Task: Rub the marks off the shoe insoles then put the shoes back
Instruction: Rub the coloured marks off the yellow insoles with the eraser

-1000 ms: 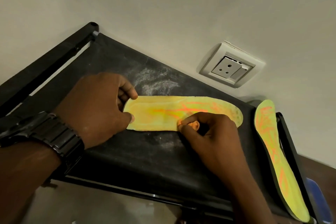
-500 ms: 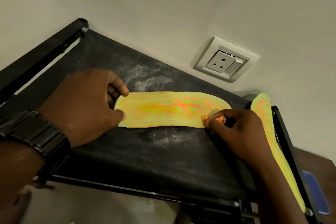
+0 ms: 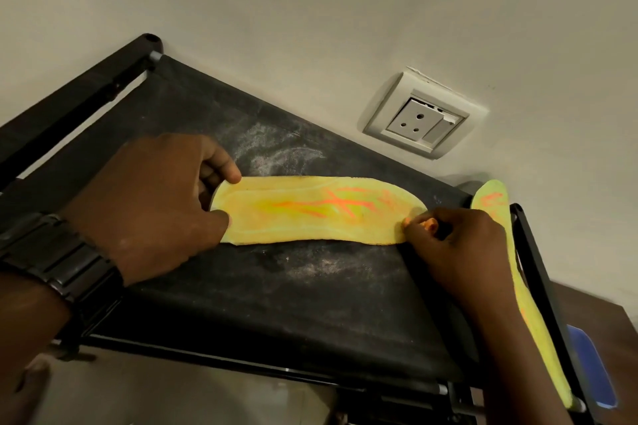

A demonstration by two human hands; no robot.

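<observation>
A: Where's the flat yellow foam insole (image 3: 310, 210)?

B: Flat on the black fabric rack shelf (image 3: 276, 304), orange marks across its middle. Left hand (image 3: 152, 203) pins the heel; right hand (image 3: 455, 245) pinches a small orange eraser (image 3: 429, 225) at the toe.

A: Step?

B: Rubbing, I'd judge. Next stroke should cover those central streaks.

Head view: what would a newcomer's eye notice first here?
First, the bright yellow insole with orange marks, lying across the black fabric shelf. The left hand pins its left end; the right hand presses a small orange eraser at its right tip. A second marked insole lies along the shelf's right edge.
</observation>
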